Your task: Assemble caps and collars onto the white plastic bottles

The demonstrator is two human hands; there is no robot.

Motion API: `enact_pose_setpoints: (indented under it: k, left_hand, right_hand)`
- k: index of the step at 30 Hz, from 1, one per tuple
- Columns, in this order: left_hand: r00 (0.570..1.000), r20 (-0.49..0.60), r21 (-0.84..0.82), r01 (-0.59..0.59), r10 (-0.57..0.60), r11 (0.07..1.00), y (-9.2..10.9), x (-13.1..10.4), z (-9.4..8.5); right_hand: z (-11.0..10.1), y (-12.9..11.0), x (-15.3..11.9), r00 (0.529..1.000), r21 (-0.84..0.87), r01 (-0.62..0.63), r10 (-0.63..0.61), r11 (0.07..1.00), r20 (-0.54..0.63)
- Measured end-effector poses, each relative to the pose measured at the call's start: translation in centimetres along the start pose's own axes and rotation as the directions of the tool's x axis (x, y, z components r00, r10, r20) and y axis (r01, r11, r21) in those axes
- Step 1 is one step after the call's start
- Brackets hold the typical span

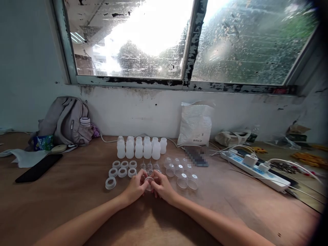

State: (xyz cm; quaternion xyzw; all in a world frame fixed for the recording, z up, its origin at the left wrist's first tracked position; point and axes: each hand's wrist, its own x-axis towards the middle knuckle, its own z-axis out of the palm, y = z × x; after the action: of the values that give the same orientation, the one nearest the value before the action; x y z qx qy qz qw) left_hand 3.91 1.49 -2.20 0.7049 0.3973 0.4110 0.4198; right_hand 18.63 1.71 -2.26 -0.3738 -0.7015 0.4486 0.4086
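Between my left hand (135,187) and my right hand (163,188) is a small translucent ring (149,182), pinched by the fingers of both. Just beyond my fingers stand several clear teats (150,165), partly hidden by the hands. Left of them, white plastic rings (122,172) lie in rows, with one stacked-looking ring (110,183) nearest me. Several clear domed caps (182,181) sit to the right. Frosted white bottles (138,148) stand upright in rows behind, two at the left with clear caps on top.
A grey backpack (67,119), a green-blue packet (43,142) and a black phone (38,167) are at the left. Behind right stand a white bag (196,123) and a pixelated flat object (196,156); a power strip (256,171) with cables lies farther right.
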Motion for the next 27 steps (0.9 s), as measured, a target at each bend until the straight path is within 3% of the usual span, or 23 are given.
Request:
enact_pose_setpoints:
  k: [10, 15, 19, 23, 27]
  left_hand:
    - [0.997, -0.061, -0.051, 0.037, -0.04, 0.998, -0.5, 0.4, 0.1]
    - [0.995, -0.053, -0.071, 0.075, -0.079, 0.995, -1.0, 0.5, 0.0]
    - [0.998, -0.046, -0.019, 0.036, -0.037, 0.999, -0.7, 0.5, -0.1]
    - [0.994, -0.081, 0.103, -0.059, 0.068, 0.993, -0.2, 0.6, 0.1]
    - [0.994, -0.071, 0.117, -0.075, 0.083, 0.99, -0.2, 0.7, 0.2]
  right_hand:
    - [-0.4, -0.2, -0.2, 0.998, 0.02, 0.048, -0.049, 0.999, 0.032]
    - [-0.3, -0.4, -0.6, 0.986, -0.085, 0.152, -0.145, 0.985, 0.082]
    - [-0.3, -0.6, -0.8, 0.982, -0.142, 0.186, -0.179, 0.972, 0.064]
    - [-0.3, -0.7, -0.9, 0.987, -0.078, 0.154, -0.15, 0.985, 0.056]
    - [-0.3, -0.7, -1.1, 0.986, -0.077, 0.157, -0.153, 0.985, 0.062]
